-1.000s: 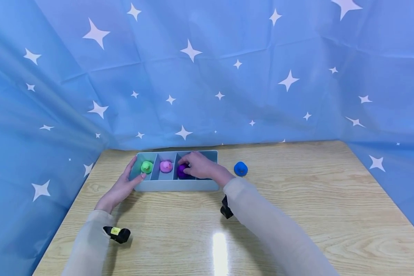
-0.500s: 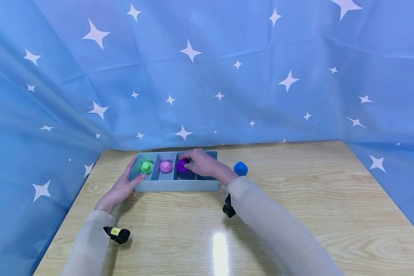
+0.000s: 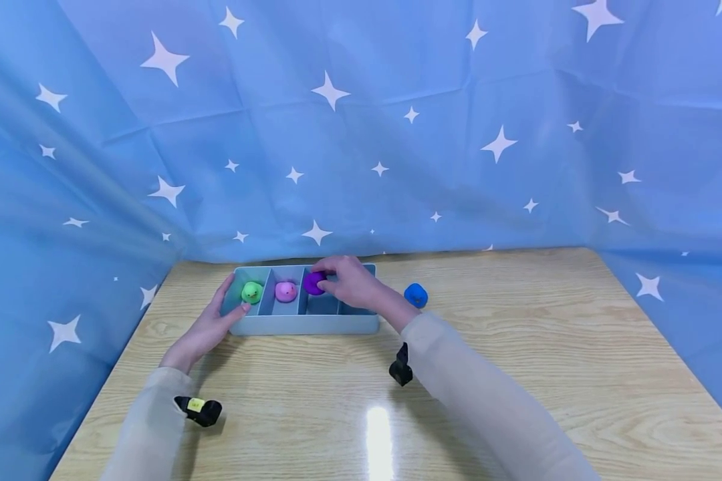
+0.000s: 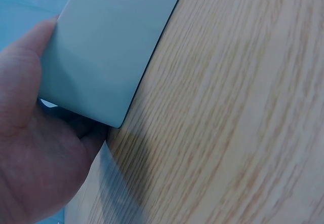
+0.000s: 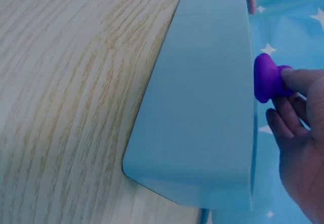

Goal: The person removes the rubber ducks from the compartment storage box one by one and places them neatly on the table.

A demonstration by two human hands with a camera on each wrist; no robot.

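Note:
A light blue divided box (image 3: 307, 325) stands on the table, its compartments side by side. My left hand (image 3: 201, 334) grips its left end; in the left wrist view the thumb lies at the rim and the fingers bend round the end wall (image 4: 111, 51). My right hand (image 3: 361, 287) pinches a purple rubber duck (image 3: 315, 282) over the third compartment from the left. Seen from the right wrist, that purple duck (image 5: 268, 77) is up at the level of the box's rim. A green rubber duck (image 3: 252, 292) sits in the leftmost compartment, and a pink one (image 3: 285, 292) in the second.
Just right of the box, a blue rubber duck (image 3: 416, 295) lies on the wooden table (image 3: 517, 347). A blue star-patterned cloth (image 3: 361, 133) hangs close behind the box and along the left side. Each wrist carries a small black camera (image 3: 200, 411).
The right hand has raised the purple duck from inside the third compartment to about rim height, moving slightly away from me. My left hand keeps its grip on the box.

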